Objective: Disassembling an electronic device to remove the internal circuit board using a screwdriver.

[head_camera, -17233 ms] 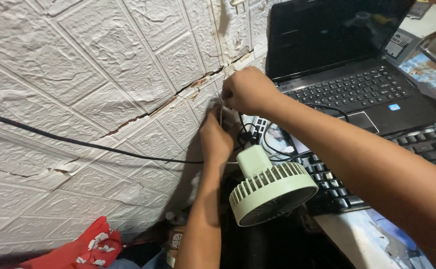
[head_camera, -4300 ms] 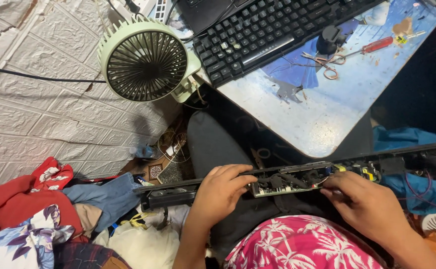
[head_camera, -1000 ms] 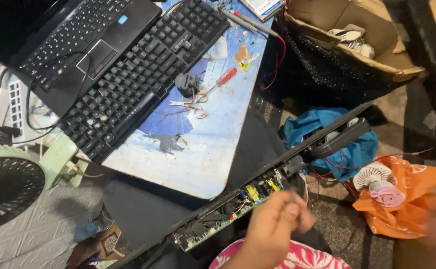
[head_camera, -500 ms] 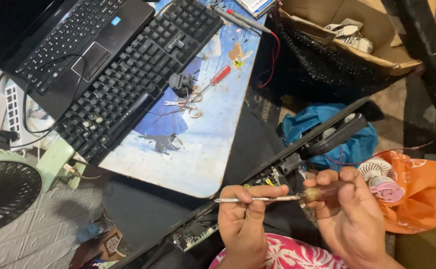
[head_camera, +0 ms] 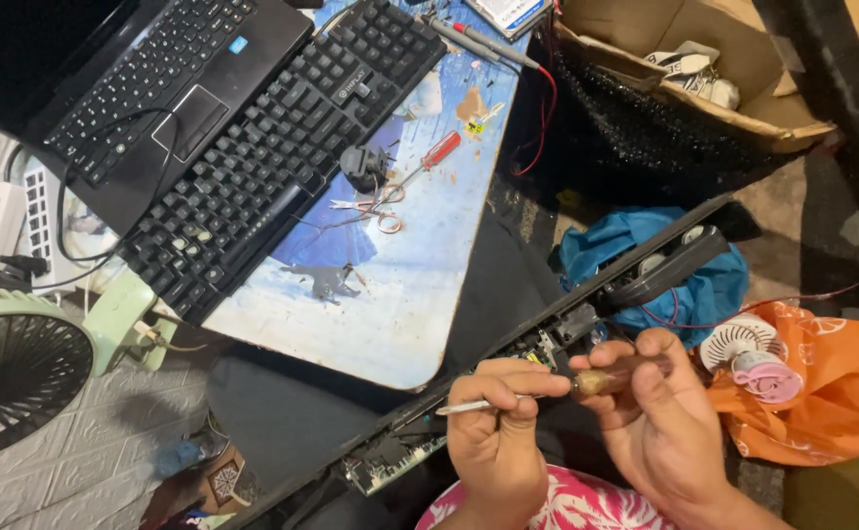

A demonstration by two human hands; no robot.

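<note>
Both hands grasp one screwdriver (head_camera: 547, 391): left hand (head_camera: 496, 437) pinches its metal shaft, right hand (head_camera: 660, 417) clenches the amber handle, above a long opened black electronic unit (head_camera: 567, 329).

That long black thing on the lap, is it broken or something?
It looks opened up. The long black device has its cover off, so a green circuit board and small parts show inside. The left hand and right hand hold a screwdriver over it. Whether it is broken cannot be told.
</note>
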